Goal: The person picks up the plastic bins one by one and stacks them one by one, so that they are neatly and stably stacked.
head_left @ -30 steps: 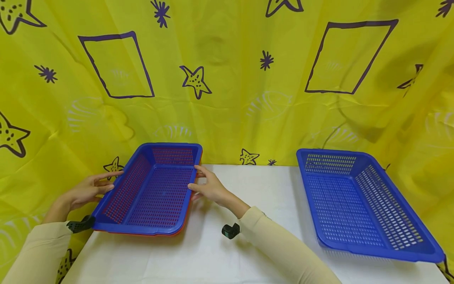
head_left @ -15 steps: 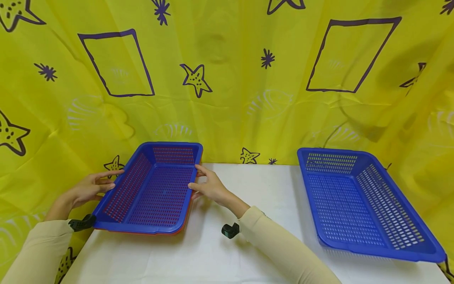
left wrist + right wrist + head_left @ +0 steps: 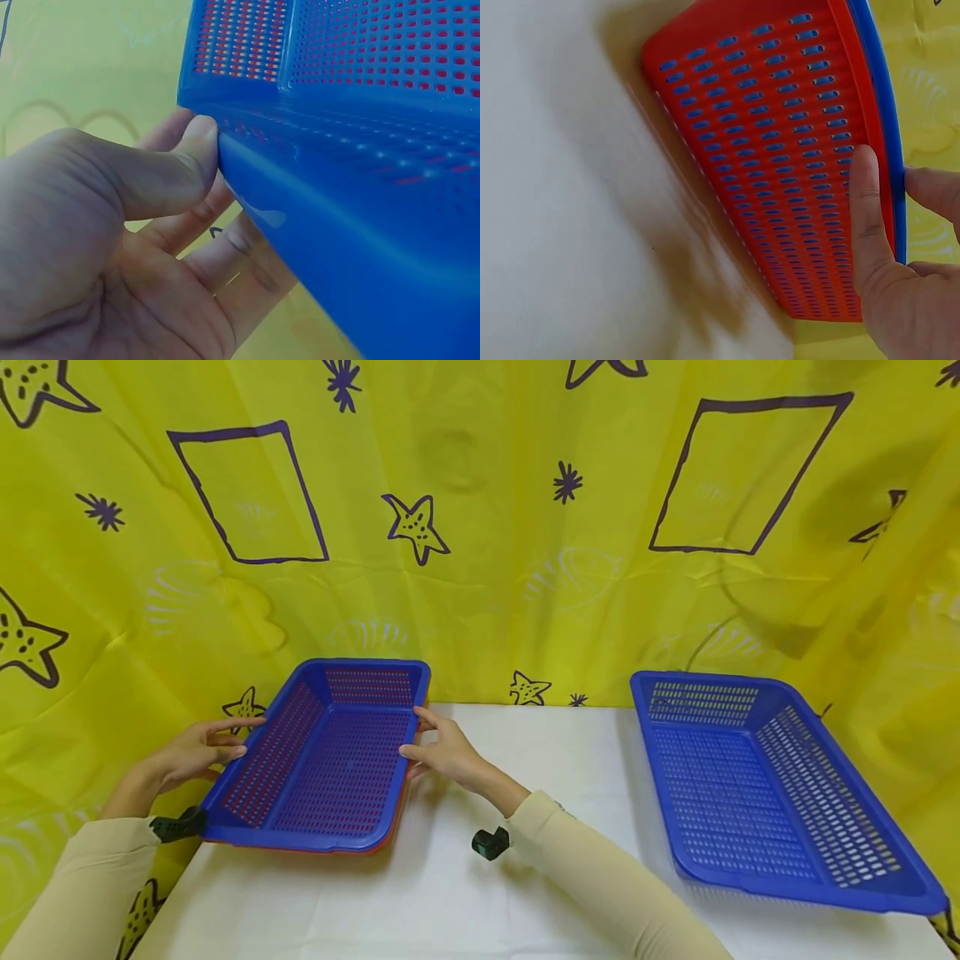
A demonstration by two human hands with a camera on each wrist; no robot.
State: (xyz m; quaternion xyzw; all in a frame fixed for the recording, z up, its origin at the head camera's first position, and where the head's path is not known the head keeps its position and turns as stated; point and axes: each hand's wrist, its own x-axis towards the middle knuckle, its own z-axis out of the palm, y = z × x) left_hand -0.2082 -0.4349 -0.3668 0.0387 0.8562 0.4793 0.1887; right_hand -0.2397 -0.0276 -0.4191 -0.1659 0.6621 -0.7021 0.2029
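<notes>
On the left of the head view, a blue plastic basket (image 3: 300, 837) sits nested in a red basket (image 3: 735, 16) of like shape. My left hand (image 3: 183, 758) holds the left rim; the left wrist view shows its thumb on the rim and fingers behind and below. On the opposite side, my right hand (image 3: 450, 756) pinches the right rim. In the right wrist view one finger lies along the red wall, while another touches the blue rim. Only a thin line of red shows under the blue rim from above. Whether the baskets touch the table is unclear.
A second blue basket (image 3: 817, 892) stands at the right on the white table (image 3: 540, 760). Behind the table hangs a yellow patterned curtain (image 3: 480, 635), close to both baskets' far ends. Dark camera mounts (image 3: 491, 843) stick out from the wrists.
Both hands keep their places on the nested baskets, with no clear movement. The whole head view has shifted very slightly.
</notes>
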